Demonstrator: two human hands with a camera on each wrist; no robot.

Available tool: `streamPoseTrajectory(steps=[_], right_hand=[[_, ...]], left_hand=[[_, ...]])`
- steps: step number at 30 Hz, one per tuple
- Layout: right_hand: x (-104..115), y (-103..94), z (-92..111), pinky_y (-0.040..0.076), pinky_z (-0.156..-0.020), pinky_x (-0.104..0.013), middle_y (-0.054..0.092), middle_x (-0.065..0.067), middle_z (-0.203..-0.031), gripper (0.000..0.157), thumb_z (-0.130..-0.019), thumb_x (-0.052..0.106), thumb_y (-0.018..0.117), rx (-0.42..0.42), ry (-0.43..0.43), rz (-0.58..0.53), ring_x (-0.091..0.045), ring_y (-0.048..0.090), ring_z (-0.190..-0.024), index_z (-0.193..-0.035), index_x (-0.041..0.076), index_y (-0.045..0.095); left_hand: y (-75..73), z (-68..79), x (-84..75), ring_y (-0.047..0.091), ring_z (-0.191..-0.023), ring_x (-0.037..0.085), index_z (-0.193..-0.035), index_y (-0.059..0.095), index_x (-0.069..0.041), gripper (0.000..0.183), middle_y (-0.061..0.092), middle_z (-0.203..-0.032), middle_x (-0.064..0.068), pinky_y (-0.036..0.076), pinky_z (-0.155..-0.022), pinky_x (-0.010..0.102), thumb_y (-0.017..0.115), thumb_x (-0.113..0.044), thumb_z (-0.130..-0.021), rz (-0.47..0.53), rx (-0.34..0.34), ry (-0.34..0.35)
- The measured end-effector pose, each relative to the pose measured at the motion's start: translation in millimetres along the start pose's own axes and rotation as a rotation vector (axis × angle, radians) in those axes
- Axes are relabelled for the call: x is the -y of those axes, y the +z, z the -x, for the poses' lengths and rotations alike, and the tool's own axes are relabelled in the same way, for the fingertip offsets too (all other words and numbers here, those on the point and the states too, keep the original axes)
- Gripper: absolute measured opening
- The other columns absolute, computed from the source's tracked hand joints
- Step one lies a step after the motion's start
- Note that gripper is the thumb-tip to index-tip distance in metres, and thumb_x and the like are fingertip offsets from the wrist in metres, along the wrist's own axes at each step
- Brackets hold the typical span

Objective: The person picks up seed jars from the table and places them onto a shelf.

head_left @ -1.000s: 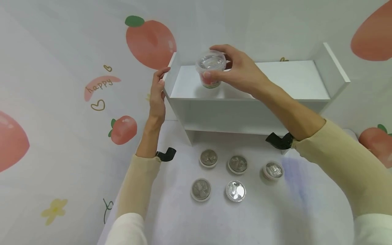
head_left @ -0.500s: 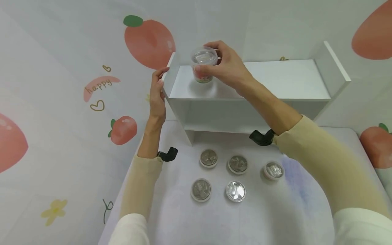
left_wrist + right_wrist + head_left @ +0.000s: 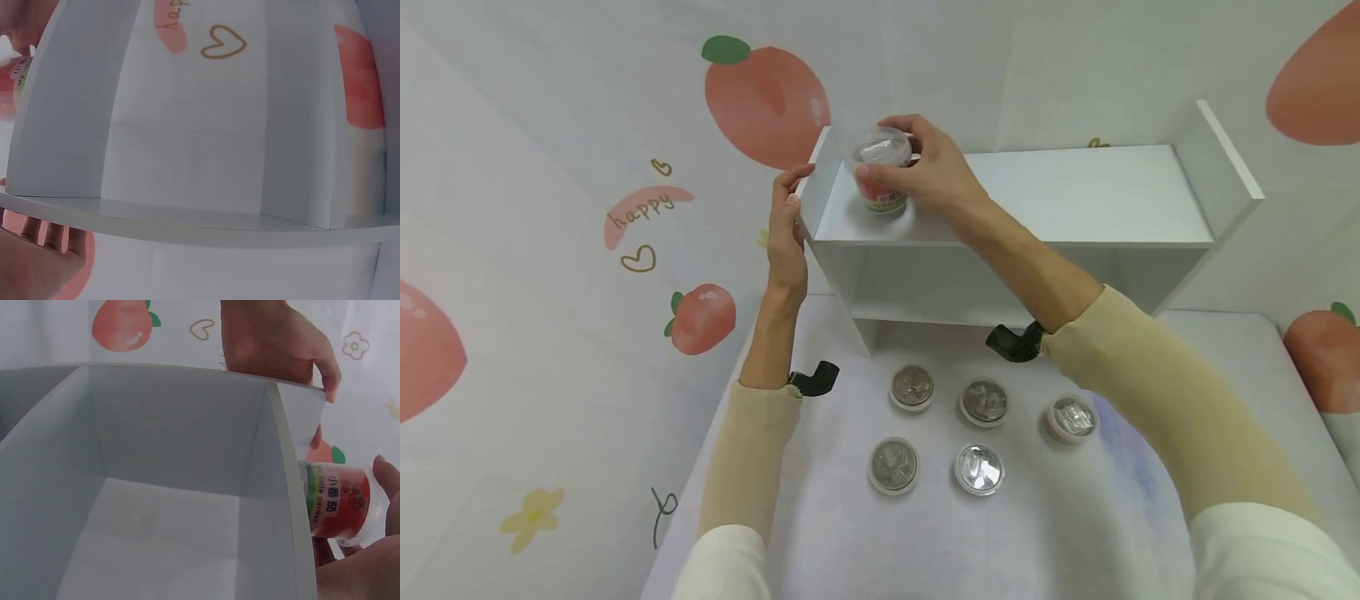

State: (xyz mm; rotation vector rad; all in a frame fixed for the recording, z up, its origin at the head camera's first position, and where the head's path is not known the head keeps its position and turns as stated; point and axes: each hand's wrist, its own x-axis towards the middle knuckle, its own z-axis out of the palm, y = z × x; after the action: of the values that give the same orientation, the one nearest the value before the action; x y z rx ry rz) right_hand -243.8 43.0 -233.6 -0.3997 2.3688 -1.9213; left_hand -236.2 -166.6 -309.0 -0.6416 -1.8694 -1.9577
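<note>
A clear plastic cup [image 3: 880,193] with a red tomato label and a foil-like top is in my right hand [image 3: 942,173], thumb in front and fingers behind. It stands upright at the left end of the white shelf's [image 3: 1075,196] top board. In the right wrist view the cup [image 3: 340,499] has its base at the board's edge; whether it touches the board I cannot tell. My left hand [image 3: 786,242] grips the shelf's left side panel [image 3: 817,187]. In the left wrist view, fingers of that hand [image 3: 37,259] lie along the panel's edge.
On the white-covered table [image 3: 1037,533] below the shelf stand several similar lidded cups, among them a left rear cup [image 3: 912,387], a front cup [image 3: 979,469] and a right cup [image 3: 1072,418]. The shelf's right side panel [image 3: 1217,162] rises at the far end.
My right hand has carried the cup leftward along the top board, towards the left side panel, and slightly down over the last half second. The left hand stays on the panel.
</note>
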Motion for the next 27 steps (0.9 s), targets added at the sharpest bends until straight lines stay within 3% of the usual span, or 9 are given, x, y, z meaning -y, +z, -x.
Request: streamPoseTrajectory(steps=[7,20,27], right_hand=[[1,8.3,-2,0.042,-0.094,-0.024,0.057,-0.004,-0.130,0.075,-0.082,0.032,0.081,-0.002,0.024,0.046,-0.013,0.055,-0.110,-0.146,0.021,0.045],[-2,19.3,-3,0.044,-0.093,-0.024,0.055,-0.005,-0.131,0.076,-0.081,0.034,0.082,-0.002,0.019,0.023,-0.013,0.056,-0.110,-0.145,0.019,0.044],[-4,22.3,-3,0.044,-0.094,-0.025,0.052,-0.003,-0.135,0.078,-0.081,0.037,0.082,-0.035,0.020,0.064,-0.013,0.054,-0.112,-0.146,0.020,0.043]], left_hand=[[0.8,-0.1,0.5,0.049,-0.112,0.034,-0.135,0.046,-0.009,0.048,0.049,-0.129,0.015,0.043,-0.092,0.035,0.028,-0.029,-0.095,0.000,-0.007,0.003],[1.1,1.6,0.6,0.051,-0.111,0.031,-0.137,0.044,-0.012,0.049,0.051,-0.129,0.010,0.045,-0.089,0.036,0.027,-0.032,-0.096,-0.016,-0.013,-0.006],[3.1,2.6,-0.3,0.053,-0.107,0.030,-0.137,0.044,-0.014,0.050,0.049,-0.130,0.015,0.047,-0.085,0.035,0.027,-0.034,-0.096,-0.019,-0.017,-0.010]])
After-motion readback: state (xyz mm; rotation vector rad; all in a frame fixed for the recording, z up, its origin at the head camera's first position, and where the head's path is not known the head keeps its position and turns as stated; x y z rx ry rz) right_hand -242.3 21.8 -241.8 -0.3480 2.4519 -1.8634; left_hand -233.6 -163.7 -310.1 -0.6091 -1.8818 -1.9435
